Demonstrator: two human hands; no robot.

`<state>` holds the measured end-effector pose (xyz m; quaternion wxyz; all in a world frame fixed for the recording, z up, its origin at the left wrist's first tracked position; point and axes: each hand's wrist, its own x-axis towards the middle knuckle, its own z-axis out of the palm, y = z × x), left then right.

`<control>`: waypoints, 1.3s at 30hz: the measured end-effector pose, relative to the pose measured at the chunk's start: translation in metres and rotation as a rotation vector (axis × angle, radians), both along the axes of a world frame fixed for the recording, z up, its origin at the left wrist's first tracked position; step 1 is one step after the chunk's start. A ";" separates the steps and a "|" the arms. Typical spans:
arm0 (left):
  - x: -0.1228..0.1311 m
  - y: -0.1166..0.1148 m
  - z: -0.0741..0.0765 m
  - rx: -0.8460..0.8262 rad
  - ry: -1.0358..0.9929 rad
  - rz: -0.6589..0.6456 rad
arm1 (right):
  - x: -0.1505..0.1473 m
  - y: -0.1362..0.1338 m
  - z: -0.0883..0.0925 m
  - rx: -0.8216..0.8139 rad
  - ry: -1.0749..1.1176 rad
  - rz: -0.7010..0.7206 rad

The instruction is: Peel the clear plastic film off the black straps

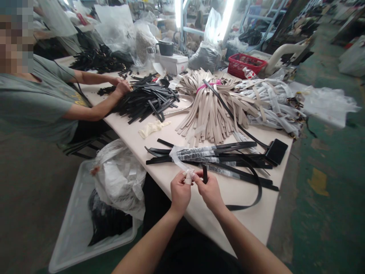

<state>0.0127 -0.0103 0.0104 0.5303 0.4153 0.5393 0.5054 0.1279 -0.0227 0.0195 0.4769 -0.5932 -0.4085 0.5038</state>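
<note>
My left hand [181, 193] is closed in a pinch on a strip of translucent white plastic film [179, 160], bunched at the fingertips. My right hand [211, 191] is closed beside it, its fingertips at the same bunched film. A black strap end [205, 174] stands up from my right hand's fingers. Another length of black strap [260, 188] curves round on the right and passes behind my right forearm; whether it is the same strap is hidden. Just beyond my hands lie several black straps [242, 160], wrapped around their middles with clear film [196, 153].
A beige strap bundle [211, 114] tied in pink lies behind, with film-wrapped straps [273, 102] and a red basket [245, 65] to its right. A co-worker [48, 95] handles pieces by a black strip pile [148, 99]. A white bin [71, 213] stands below left.
</note>
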 end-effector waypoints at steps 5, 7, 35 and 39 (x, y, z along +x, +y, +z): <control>0.001 -0.003 0.000 0.012 0.062 -0.027 | 0.004 0.002 -0.002 -0.001 -0.069 0.074; 0.002 -0.003 -0.004 -0.028 0.024 -0.032 | 0.003 0.003 -0.005 -0.013 -0.102 0.057; 0.006 0.014 -0.014 -0.281 -0.323 0.170 | -0.004 -0.014 0.009 -0.385 0.326 0.383; 0.006 0.011 -0.016 -0.228 -0.264 0.156 | -0.006 -0.012 0.008 -0.380 0.329 0.330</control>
